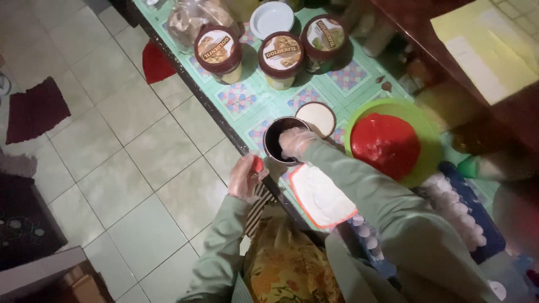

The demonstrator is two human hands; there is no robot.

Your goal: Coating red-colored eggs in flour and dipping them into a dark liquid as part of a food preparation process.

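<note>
My right hand (296,140), in a thin clear glove, reaches into an open dark round tub (273,136) on the green patterned table (247,95). Its fingertips are hidden inside the tub. The tub's pale lid (316,117) lies just behind it. My left hand (246,177), also gloved, hovers off the table's front edge and is closed around a small red lump (257,164). A green bowl (418,126) holding red dough (386,144) stands to the right of the tub. A white cloth with an orange border (320,196) lies under my right forearm.
Three brown-lidded tubs (218,49) (280,55) (321,36) stand at the back, with a white plate (271,18) and a clear bag (191,19) beyond. A blue tray of white balls (457,207) sits at the right. Tiled floor (123,168) lies to the left, with dark mats (35,109).
</note>
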